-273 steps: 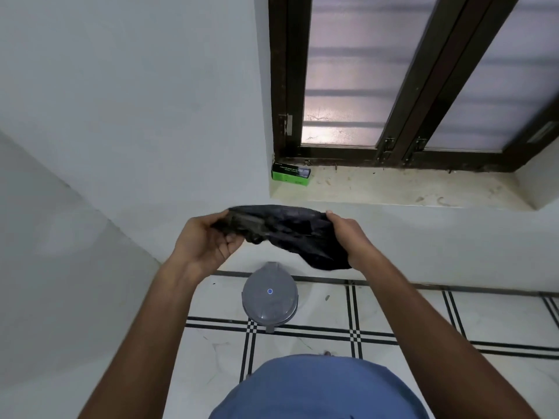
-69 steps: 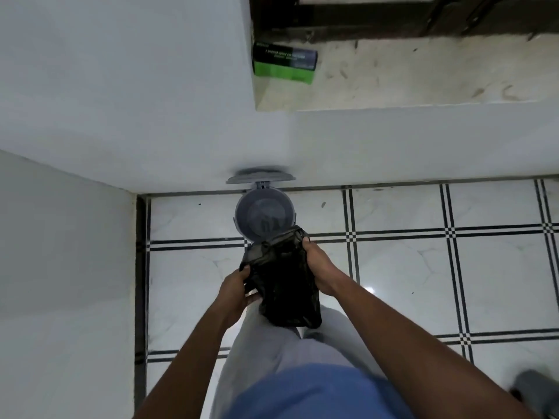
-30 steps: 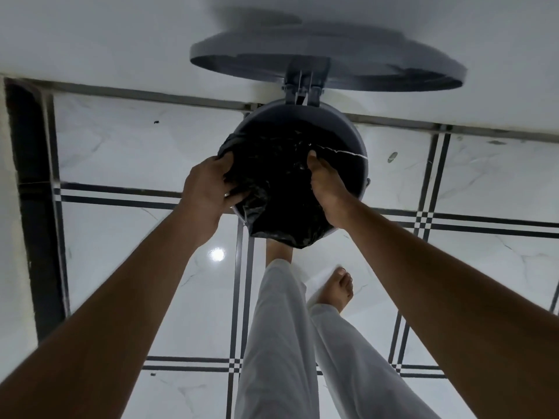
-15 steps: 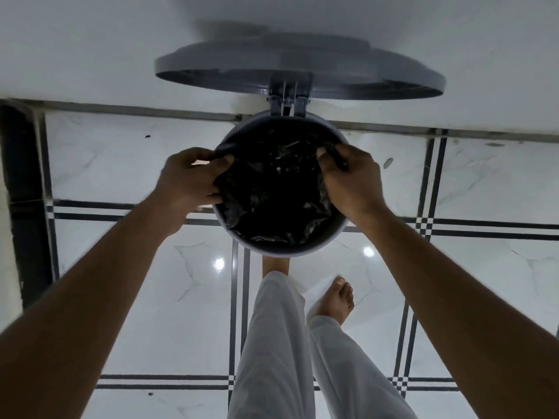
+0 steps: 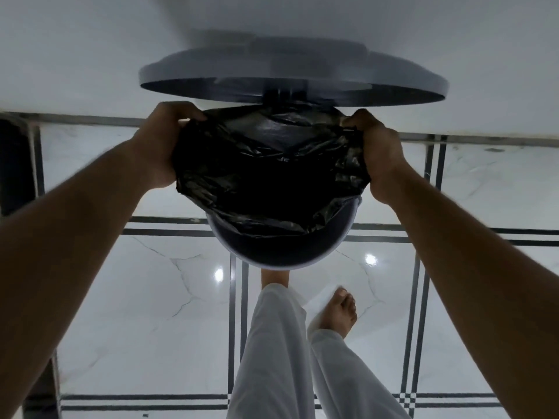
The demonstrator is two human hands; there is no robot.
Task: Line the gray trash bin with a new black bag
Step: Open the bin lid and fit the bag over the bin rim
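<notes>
Fingers of left hand (image 5: 161,146) and right hand (image 5: 382,152) clench the black bag (image 5: 272,182), mouth stretched sideways across the gray bin (image 5: 281,252).

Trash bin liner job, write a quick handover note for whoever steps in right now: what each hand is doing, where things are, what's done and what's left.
Left hand: gripping the black bag at its left edge, up by the bin's far rim.
Right hand: gripping the bag's right edge, same height.
Gray trash bin: on the tiled floor against the wall, lid standing open; one foot sits at the bin's base.
Done: bag opened and spread across the bin's mouth, its near edge lying inside the near rim.
Left: fold the bag's edge over the rim all round, push the bag down inside, let the lid close.
</notes>
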